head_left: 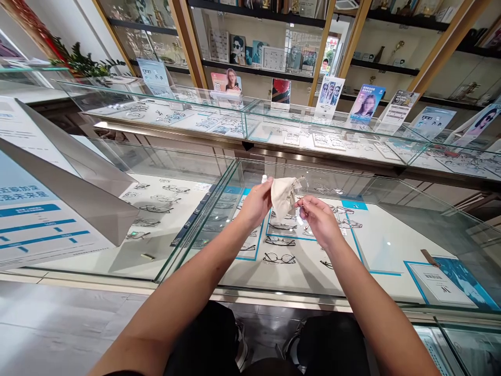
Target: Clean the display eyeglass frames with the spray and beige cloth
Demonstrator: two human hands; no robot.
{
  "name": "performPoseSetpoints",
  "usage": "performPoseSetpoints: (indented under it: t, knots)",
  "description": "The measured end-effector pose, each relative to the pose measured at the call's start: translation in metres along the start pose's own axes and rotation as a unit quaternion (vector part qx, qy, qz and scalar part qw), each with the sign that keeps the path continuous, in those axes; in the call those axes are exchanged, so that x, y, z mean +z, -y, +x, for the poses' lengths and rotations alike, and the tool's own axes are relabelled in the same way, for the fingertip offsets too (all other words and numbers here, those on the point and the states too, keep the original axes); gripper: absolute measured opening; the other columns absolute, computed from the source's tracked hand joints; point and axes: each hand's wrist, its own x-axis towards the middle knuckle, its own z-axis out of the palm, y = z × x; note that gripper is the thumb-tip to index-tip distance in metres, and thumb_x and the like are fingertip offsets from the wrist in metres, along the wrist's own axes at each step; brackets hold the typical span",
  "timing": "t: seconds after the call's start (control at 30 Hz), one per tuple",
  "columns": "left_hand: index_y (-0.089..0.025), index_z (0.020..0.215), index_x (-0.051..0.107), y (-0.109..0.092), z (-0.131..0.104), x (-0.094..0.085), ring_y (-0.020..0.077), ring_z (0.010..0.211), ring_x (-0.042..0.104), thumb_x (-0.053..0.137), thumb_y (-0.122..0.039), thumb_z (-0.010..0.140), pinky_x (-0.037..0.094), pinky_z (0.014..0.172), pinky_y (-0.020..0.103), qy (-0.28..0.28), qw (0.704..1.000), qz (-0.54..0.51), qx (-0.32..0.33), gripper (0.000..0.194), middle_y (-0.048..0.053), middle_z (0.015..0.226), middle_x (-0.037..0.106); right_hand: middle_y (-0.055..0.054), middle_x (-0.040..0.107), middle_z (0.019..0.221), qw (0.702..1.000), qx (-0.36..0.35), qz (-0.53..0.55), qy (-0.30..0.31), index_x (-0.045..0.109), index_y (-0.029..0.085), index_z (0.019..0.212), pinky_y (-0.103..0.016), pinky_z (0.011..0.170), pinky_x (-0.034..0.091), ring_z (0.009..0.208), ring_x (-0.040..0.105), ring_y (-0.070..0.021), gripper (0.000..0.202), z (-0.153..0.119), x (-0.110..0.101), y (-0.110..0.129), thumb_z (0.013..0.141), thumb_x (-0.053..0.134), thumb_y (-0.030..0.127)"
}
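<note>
A small cream cloth drawstring pouch [282, 194] is held up above the glass display case [235, 172]. My left hand [255, 202] is closed on its left side. At the pouch's gathered mouth, my right hand [319, 218] pinches the thin drawstring [299, 202] between thumb and fingertips. A loop of cord stands out at the upper right of the pouch. Just behind my left fingertips shows a small white object [264, 178], like a bottle cap; whether my hand touches it I cannot tell. What the pouch contains is hidden.
Under the glass lie several pairs of eyeglasses [279, 258] on white and blue-edged trays. Large folded sign cards [50, 209] stand at the left. A second glass counter [195, 112] with upright leaflets runs behind, before wall shelves. My knees are below the front edge.
</note>
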Motion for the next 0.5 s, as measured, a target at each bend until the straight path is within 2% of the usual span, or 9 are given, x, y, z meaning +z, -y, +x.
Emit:
performPoseSetpoints:
  t: [0.13, 0.23, 0.37, 0.43, 0.5]
  knots:
    - [-0.014, 0.086, 0.07, -0.003, -0.006, 0.006, 0.0144, 0.069, 0.063, 0.087, -0.052, 0.072, 0.05, 0.067, 0.027, -0.006, 0.999, 0.04, 0.007, 0.044, 0.003, 0.077, 0.069, -0.004, 0.073, 0.088, 1.0, 0.012, -0.014, 0.013, 0.073, 0.024, 0.082, -0.033, 0.067, 0.036, 0.069, 0.047, -0.016, 0.021, -0.001, 0.001, -0.002, 0.08, 0.08, 0.044]
    - [-0.016, 0.079, 0.063, -0.003, -0.008, 0.008, 0.0103, 0.063, 0.054, 0.087, -0.05, 0.073, 0.044, 0.061, 0.024, -0.012, 0.998, 0.064, 0.023, 0.041, -0.001, 0.072, 0.063, -0.004, 0.073, 0.088, 1.0, 0.008, -0.01, 0.017, 0.074, 0.024, 0.083, -0.032, 0.069, 0.037, 0.072, 0.05, -0.0164, 0.019, -0.001, 0.001, -0.004, 0.082, 0.079, 0.043]
    - [-0.017, 0.075, 0.062, -0.002, -0.005, 0.003, 0.0118, 0.064, 0.051, 0.075, -0.037, 0.077, 0.042, 0.062, 0.025, -0.016, 0.999, 0.028, 0.037, 0.024, -0.001, 0.07, 0.058, -0.003, 0.073, 0.09, 1.0, -0.002, -0.008, -0.011, 0.074, 0.024, 0.083, -0.033, 0.068, 0.038, 0.069, 0.049, -0.0156, 0.02, 0.0, 0.0, -0.003, 0.082, 0.079, 0.044]
    - [-0.016, 0.075, 0.065, -0.001, -0.002, 0.0, 0.0132, 0.068, 0.053, 0.067, -0.026, 0.07, 0.043, 0.065, 0.026, -0.001, 0.998, 0.011, 0.057, 0.011, 0.001, 0.073, 0.062, -0.003, 0.073, 0.091, 1.0, -0.004, -0.01, -0.023, 0.074, 0.024, 0.082, -0.033, 0.066, 0.036, 0.067, 0.046, -0.0148, 0.021, 0.001, -0.001, -0.003, 0.081, 0.079, 0.044]
    - [-0.015, 0.075, 0.068, 0.0, 0.0, -0.002, 0.0155, 0.073, 0.057, 0.062, -0.02, 0.062, 0.044, 0.068, 0.027, 0.008, 0.997, 0.024, 0.069, 0.014, 0.002, 0.076, 0.066, -0.003, 0.073, 0.091, 1.0, -0.004, -0.01, -0.029, 0.074, 0.024, 0.081, -0.033, 0.066, 0.036, 0.066, 0.046, -0.0148, 0.021, 0.002, -0.002, -0.002, 0.08, 0.079, 0.044]
